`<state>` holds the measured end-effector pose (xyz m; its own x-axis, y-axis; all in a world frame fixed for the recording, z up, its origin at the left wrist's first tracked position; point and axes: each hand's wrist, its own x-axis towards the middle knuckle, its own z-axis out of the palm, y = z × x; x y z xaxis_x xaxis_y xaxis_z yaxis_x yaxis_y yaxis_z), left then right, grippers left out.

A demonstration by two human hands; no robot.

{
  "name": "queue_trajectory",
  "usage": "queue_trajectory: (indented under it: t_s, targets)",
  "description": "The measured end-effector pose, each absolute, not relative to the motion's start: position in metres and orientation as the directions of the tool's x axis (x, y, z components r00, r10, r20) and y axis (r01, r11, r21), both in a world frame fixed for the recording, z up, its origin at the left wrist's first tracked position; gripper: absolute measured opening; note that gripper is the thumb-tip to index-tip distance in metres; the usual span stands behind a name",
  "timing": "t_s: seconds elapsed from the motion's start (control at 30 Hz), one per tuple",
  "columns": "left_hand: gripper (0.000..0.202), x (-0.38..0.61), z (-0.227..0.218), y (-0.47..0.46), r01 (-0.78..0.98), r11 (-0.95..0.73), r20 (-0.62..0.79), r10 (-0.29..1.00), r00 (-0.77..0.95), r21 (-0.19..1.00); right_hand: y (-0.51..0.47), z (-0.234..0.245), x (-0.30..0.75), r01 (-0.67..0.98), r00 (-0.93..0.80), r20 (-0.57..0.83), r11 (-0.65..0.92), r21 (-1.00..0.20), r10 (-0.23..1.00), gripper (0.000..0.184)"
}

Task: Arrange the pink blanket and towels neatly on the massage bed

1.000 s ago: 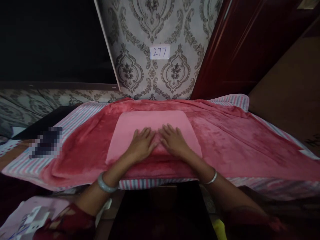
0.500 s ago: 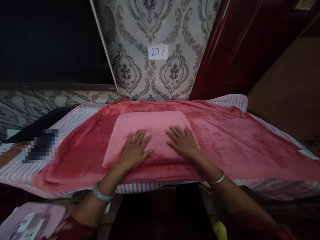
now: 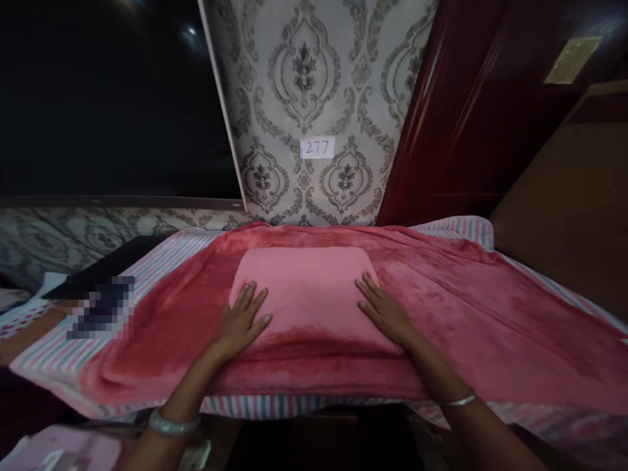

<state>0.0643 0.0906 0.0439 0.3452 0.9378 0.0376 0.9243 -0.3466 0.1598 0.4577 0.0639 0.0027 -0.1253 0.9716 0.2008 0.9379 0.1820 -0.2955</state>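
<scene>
A pink plush piece [image 3: 309, 288], roughly rectangular and smooth on top, lies on a wide red-pink plush blanket [image 3: 456, 327]. Whether it is a folded part of the blanket or a separate cushion, I cannot tell. My left hand [image 3: 240, 324] rests flat on its left side with the fingers spread. On its right side lies my right hand [image 3: 385, 311], palm down and fingers apart. A darker band of ruffled pile runs along the near edge of the pink piece. Neither hand grips anything.
Under the blanket a striped cloth [image 3: 265, 407] shows along the edges. A dark screen [image 3: 118, 104] stands at the back left, beside patterned wallpaper with a paper label [image 3: 317, 147]. To the right are a dark red door [image 3: 441, 111] and a brown panel [image 3: 574, 209].
My hands have slid apart from the middle of the pink piece toward its left and right sides. The camera view has tilted up, so the scene sits lower.
</scene>
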Motion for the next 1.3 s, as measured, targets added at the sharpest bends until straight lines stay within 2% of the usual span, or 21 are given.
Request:
queue_trajectory:
  t_s: [0.07, 0.17, 0.23, 0.33, 0.43, 0.53, 0.73, 0.87, 1.0, 1.3]
  targets:
    - [0.064, 0.066, 0.054, 0.088, 0.926, -0.344, 0.018, 0.938, 0.346, 0.155, 0.064, 0.013, 0.456, 0.960, -0.089, 0.177, 0.132, -0.247, 0.980, 0.059]
    - [0.059, 0.083, 0.074, 0.090, 0.913, -0.388, 0.051, 0.922, 0.385, 0.126, 0.072, 0.038, 0.437, 0.985, -0.054, 0.236, 0.091, -0.149, 0.970, 0.055]
    - [0.060, 0.105, 0.088, 0.101, 0.882, -0.455, 0.069, 0.890, 0.450, 0.120, 0.086, 0.058, 0.411, 0.982, -0.117, 0.264, 0.151, -0.112, 0.957, 0.053]
    - [0.061, 0.140, 0.102, 0.133, 0.859, -0.496, 0.022, 0.867, 0.497, 0.127, 0.116, 0.082, 0.368, 0.957, -0.247, 0.216, 0.273, -0.099, 0.945, 0.053]
    - [0.059, 0.158, 0.100, 0.167, 0.866, -0.486, 0.007, 0.872, 0.489, 0.122, 0.147, 0.086, 0.345, 0.948, -0.281, 0.155, 0.299, -0.108, 0.947, 0.053]
    - [0.058, 0.159, 0.084, 0.186, 0.867, -0.485, 0.034, 0.874, 0.484, 0.114, 0.167, 0.070, 0.345, 0.947, -0.275, 0.113, 0.290, -0.137, 0.955, 0.053]
    - [0.058, 0.151, 0.061, 0.199, 0.860, -0.497, 0.101, 0.867, 0.487, 0.115, 0.179, 0.048, 0.361, 0.936, -0.288, 0.163, 0.313, -0.163, 0.944, 0.052]
    - [0.059, 0.126, 0.068, 0.222, 0.898, -0.415, 0.076, 0.910, 0.408, 0.145, 0.187, 0.056, 0.387, 0.972, -0.146, 0.124, 0.165, -0.165, 0.981, 0.052]
    - [0.064, 0.093, 0.066, 0.250, 0.933, -0.309, 0.091, 0.951, 0.296, 0.183, 0.198, 0.056, 0.415, 0.967, 0.041, 0.099, -0.015, -0.255, 0.994, 0.051]
    - [0.069, 0.083, 0.052, 0.261, 0.943, -0.261, 0.076, 0.965, 0.251, 0.206, 0.211, 0.042, 0.426, 0.953, 0.045, 0.102, -0.012, -0.303, 0.994, 0.052]
